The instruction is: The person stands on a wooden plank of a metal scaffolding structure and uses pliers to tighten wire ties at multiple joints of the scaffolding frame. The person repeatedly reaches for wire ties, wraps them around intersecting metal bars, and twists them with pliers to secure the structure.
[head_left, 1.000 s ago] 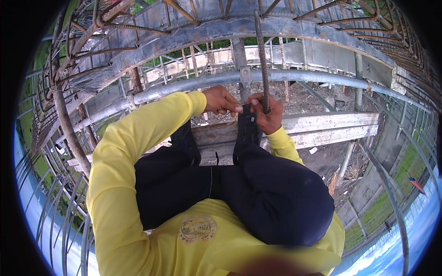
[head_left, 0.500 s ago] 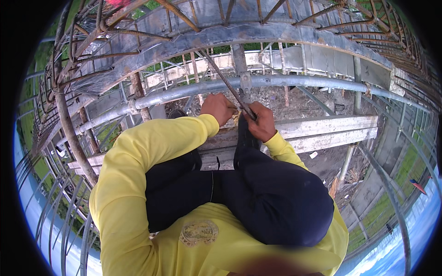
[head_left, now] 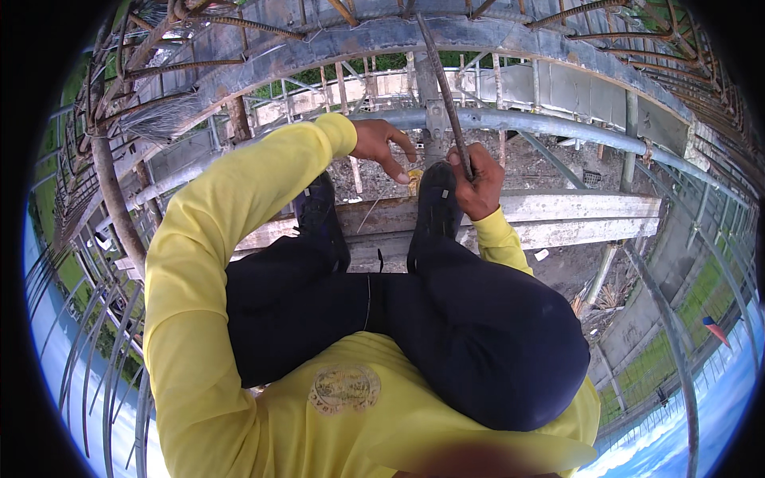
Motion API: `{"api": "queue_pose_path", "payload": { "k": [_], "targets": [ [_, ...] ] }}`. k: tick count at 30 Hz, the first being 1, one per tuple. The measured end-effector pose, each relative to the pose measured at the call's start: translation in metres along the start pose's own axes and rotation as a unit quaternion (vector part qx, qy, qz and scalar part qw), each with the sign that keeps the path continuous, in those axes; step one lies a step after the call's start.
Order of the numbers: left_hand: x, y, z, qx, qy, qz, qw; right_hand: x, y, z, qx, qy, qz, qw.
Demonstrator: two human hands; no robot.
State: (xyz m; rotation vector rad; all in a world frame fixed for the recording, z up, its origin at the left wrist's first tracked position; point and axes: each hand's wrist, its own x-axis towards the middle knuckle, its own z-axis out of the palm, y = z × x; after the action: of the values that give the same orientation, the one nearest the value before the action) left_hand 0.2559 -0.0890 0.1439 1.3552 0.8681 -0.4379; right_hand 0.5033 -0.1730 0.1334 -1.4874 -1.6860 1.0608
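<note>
A long, slim, dark-brown metal rod sits clasped in the bare right hand, while the bare left hand spreads thumb and forefinger apart.

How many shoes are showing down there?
2: the left shoe, below the yellow left cuff, and the right shoe, beside the right hand gripping the rod.

Pale, worn planks span above littered bare ground, and a grey steel pipe curves across beyond their far edge. Rusty reinforcing bars line the structure farther out. Past the planks' right end, green grass meets bright, cloud-streaked sky.
</note>
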Motion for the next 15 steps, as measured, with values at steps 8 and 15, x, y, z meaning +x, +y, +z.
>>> {"api": "queue_pose_path", "payload": {
  "k": [8, 15],
  "targets": [
    [-0.007, -0.010, 0.014, -0.014, 0.089, -0.023, 0.996, -0.011, 0.009, 0.006, -0.043, -0.026, -0.030, 0.998],
    [0.002, -0.010, -0.004, -0.052, -0.076, -0.092, 0.991, -0.023, 0.011, 0.000, -0.049, -0.071, -0.061, 0.994]
  ]
}}
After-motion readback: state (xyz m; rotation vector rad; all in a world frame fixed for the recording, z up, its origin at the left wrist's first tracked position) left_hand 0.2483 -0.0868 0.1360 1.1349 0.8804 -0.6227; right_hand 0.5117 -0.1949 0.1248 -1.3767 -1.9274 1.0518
